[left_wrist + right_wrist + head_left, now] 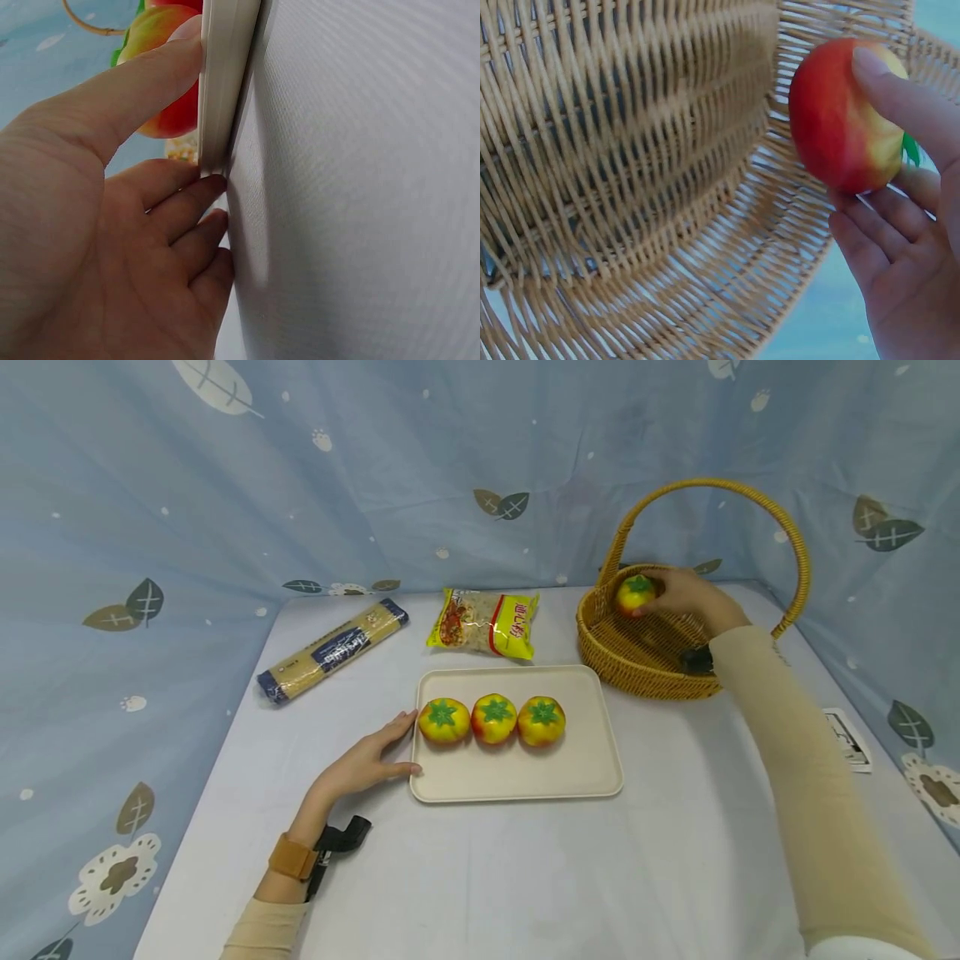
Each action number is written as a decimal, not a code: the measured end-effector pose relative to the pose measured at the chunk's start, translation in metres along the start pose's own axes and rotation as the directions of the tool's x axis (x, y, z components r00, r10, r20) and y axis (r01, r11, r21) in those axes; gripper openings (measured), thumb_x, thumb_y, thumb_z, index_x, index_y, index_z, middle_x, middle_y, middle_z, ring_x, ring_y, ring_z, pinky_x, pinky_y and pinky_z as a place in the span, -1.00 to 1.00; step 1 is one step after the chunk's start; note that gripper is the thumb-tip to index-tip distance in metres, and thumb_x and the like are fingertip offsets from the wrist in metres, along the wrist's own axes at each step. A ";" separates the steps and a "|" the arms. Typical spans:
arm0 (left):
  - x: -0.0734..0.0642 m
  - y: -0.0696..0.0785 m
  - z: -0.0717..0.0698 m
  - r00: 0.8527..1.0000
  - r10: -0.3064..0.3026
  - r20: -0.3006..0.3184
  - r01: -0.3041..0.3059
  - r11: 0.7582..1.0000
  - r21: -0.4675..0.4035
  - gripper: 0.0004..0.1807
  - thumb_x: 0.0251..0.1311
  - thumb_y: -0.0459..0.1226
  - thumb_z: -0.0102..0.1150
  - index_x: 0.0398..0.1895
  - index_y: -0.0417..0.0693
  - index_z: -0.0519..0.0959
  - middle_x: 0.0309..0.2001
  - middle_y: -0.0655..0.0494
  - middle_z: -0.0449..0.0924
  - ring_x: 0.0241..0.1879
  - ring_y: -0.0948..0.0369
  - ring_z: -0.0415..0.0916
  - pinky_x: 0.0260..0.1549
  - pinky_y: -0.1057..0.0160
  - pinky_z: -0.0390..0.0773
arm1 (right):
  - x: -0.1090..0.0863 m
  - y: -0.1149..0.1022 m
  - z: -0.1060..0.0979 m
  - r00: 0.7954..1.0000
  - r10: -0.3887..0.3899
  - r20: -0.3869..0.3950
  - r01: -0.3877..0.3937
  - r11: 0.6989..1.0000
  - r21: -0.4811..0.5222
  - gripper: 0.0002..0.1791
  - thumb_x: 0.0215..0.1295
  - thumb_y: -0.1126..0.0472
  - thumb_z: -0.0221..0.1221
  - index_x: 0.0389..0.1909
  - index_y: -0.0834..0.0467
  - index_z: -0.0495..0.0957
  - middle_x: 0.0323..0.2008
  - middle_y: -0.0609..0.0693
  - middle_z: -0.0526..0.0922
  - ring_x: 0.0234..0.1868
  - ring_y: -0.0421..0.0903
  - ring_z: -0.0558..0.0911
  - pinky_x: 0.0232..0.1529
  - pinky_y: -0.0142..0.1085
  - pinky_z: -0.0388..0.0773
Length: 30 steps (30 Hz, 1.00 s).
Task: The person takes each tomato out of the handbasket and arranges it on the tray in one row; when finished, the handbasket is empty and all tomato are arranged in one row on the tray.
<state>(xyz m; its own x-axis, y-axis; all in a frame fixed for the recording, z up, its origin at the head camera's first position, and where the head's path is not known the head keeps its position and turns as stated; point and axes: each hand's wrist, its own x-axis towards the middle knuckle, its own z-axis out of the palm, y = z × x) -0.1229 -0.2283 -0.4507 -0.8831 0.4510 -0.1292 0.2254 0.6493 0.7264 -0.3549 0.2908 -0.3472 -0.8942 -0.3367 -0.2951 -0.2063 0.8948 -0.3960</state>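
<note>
My right hand (678, 593) holds a yellow-red persimmon (635, 596) with a green leafy top, just inside the far left rim of a wicker basket (637, 677). In the right wrist view the thumb lies on one side of the persimmon (844, 116) and the fingers on the other. Three similar persimmons (494, 720) sit in a row on a cream tray (517, 777). At the tray's left edge rests my left hand (363, 767), fingers spread and fairly straight. Its thumb (150, 82) touches the tray rim (225, 82) in the left wrist view.
Behind the tray lies a yellow bag of pasta (483, 623). A long pack of noodles (333, 650) lies at the back left. The basket's tall handle (798, 552) arches upward. A white card-like item (847, 741) lies near the table's right edge. Patterned blue cloth (420, 468) hangs behind.
</note>
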 end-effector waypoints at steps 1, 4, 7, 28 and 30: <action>0.000 0.000 0.000 1.000 0.005 0.000 -0.005 1.000 0.000 0.02 0.11 0.04 0.33 0.53 -0.06 0.00 0.50 -0.11 -0.05 0.47 -0.10 -0.15 0.39 -0.13 -0.06 | -0.002 -0.002 -0.001 1.000 -0.005 -0.004 0.005 1.000 -0.017 0.01 0.28 -0.10 0.23 0.50 0.28 -0.11 0.38 0.48 0.05 0.32 0.47 0.10 0.26 0.34 0.09; 0.001 0.000 0.001 1.000 0.007 0.000 -0.007 1.000 -0.005 0.01 0.11 0.04 0.33 0.53 -0.06 0.01 0.50 -0.09 -0.05 0.47 -0.09 -0.16 0.40 -0.12 -0.06 | -0.007 -0.006 -0.005 1.000 -0.021 -0.023 0.019 0.998 -0.056 0.03 0.26 -0.14 0.23 0.51 0.26 -0.11 0.36 0.48 0.09 0.31 0.49 0.09 0.27 0.37 0.02; 0.000 0.000 0.001 1.000 0.004 0.001 -0.004 1.000 -0.007 0.01 0.11 0.03 0.33 0.53 -0.05 0.01 0.50 -0.09 -0.05 0.47 -0.09 -0.16 0.40 -0.12 -0.06 | -0.012 -0.010 -0.006 0.997 -0.049 -0.053 0.046 0.997 -0.064 0.02 0.25 -0.13 0.25 0.50 0.27 -0.07 0.36 0.47 0.12 0.31 0.47 0.12 0.28 0.35 0.03; 0.001 -0.001 0.001 1.000 -0.015 0.008 0.015 1.000 -0.012 0.01 0.12 0.05 0.32 0.54 0.01 -0.01 0.51 -0.07 -0.07 0.48 -0.06 -0.17 0.40 -0.11 -0.07 | -0.065 -0.038 0.014 0.923 -0.243 -0.299 0.244 0.969 -0.037 -0.02 0.13 -0.01 0.38 0.44 0.31 0.12 0.35 0.38 0.23 0.20 0.35 0.39 0.18 0.22 0.34; 0.000 0.000 0.001 1.000 -0.018 0.010 0.019 1.000 -0.017 0.02 0.11 0.06 0.33 0.54 0.02 -0.01 0.51 -0.05 -0.07 0.48 -0.04 -0.18 0.41 -0.09 -0.07 | -0.072 -0.042 0.017 0.908 -0.262 -0.325 0.259 0.964 -0.054 -0.02 0.10 0.01 0.41 0.43 0.32 0.15 0.33 0.38 0.27 0.19 0.36 0.39 0.17 0.22 0.35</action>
<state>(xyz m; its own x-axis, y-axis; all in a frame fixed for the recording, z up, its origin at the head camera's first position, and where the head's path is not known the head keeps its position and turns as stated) -0.1231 -0.2279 -0.4515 -0.8832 0.4448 -0.1490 0.2017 0.6469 0.7354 -0.2747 0.2729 -0.3245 -0.8875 -0.4453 0.1187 -0.4521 0.7915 -0.4112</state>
